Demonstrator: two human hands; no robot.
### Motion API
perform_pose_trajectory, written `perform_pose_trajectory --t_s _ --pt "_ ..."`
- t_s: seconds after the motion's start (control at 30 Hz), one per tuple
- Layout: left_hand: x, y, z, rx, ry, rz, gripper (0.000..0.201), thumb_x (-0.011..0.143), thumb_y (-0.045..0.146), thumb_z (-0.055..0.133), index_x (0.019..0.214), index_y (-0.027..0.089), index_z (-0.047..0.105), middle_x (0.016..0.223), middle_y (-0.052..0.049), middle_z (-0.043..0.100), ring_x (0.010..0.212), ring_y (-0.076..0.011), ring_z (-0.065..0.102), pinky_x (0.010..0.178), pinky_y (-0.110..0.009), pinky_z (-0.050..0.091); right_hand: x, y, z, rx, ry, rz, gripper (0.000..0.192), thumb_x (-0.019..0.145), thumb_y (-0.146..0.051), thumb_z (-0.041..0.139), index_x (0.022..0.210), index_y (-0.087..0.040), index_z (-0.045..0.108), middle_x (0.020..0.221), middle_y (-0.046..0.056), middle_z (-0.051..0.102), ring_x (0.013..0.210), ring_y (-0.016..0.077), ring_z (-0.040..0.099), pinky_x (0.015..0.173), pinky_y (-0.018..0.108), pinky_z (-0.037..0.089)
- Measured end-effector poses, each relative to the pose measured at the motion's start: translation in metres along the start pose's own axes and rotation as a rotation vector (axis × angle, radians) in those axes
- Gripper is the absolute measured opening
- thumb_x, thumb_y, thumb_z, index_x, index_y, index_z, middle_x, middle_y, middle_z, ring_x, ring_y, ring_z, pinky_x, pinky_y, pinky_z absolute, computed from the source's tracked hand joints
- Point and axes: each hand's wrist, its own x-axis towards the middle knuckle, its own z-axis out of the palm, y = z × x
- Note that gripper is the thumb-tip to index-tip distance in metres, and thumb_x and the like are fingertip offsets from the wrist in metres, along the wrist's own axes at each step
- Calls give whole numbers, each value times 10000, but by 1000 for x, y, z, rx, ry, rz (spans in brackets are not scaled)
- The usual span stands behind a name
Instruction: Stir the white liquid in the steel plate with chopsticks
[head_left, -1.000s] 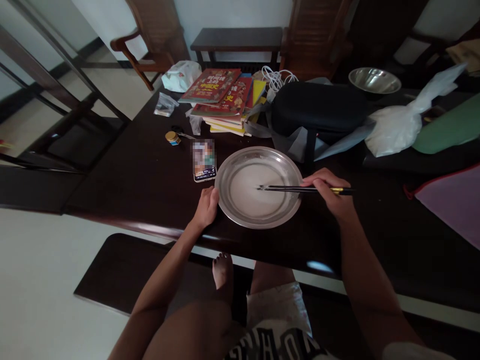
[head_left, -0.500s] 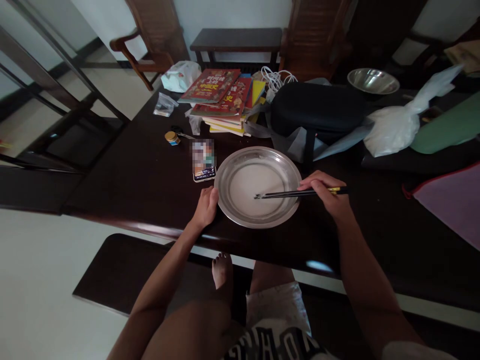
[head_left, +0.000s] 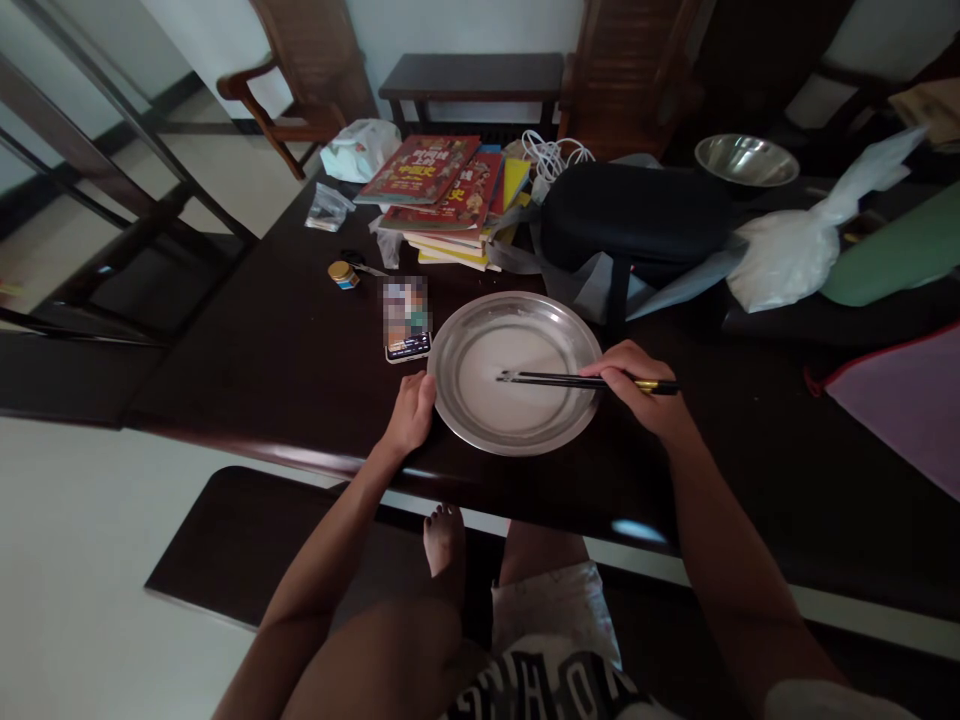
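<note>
The right hand (head_left: 641,392) is closed around a pair of dark chopsticks (head_left: 570,380), gripping them near their gold-banded end, and the sticks lie almost level, reaching leftward over the round metal plate (head_left: 465,425) so that their tips sit near the middle of its pale, whitish inside. Whether the tips touch the plate's bottom cannot be told. The left hand (head_left: 411,412) rests on the dark wooden table (head_left: 285,370) with its fingers loosely curled against the plate's left rim, holding nothing else. The plate stands close to the table's near edge, in front of the person. Just beside its upper left rim lies a phone (head_left: 406,322), screen up. Farther back sit a small gold-lidded jar (head_left: 343,274), a stack of books (head_left: 442,195) with red covers on top, a black case (head_left: 637,215), a white plastic bag (head_left: 787,250) and a steel bowl (head_left: 746,160), all well apart from the hands
</note>
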Motion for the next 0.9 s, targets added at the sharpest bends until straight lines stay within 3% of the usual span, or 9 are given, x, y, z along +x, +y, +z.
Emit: perform_pose_trajectory --t_s 0.17,0.33,0.53,0.7,0.9 --pt "-1 0 0 -16 -10 -8 654 1041 684 154 658 245 450 694 -68 584 709 -232 558 816 -423 510 -1 3 -3 27 116 38 239 1022 -380 614 936 -296 821 826 12 813 814 220 742 791 396 555" --pt "-1 -1 0 -20 -5 -4 657 1046 675 158 663 241 472 707 -77 602 724 -240 573 813 -425 514 -1 1 0 24 -1 -22 218 1022 -349 619 961 -310 825 887 11 820 853 216 725 797 387 563" --pt "0 -2 1 -4 0 12 662 1045 678 149 661 242 466 696 -75 598 708 -231 564 809 -421 524 -2 4 -3 43 117 10 227 1029 -355 613 950 -304 819 827 11 815 812 217 728 788 398 555" --pt "-1 -3 1 6 3 -1 655 1047 660 145 660 240 465 703 -81 604 719 -234 565 822 -432 528 -1 2 1 18 -1 -19 224 1017 -366 619 956 -299 824 883 22 822 851 221 729 788 402 574" --pt "0 -1 0 4 -13 4 649 1046 652 143 652 243 456 695 -83 602 712 -236 572 809 -433 520 -2 4 -2 46 105 5 216 1027 -332 612 968 -307 818 821 5 811 807 212 728 795 399 557"
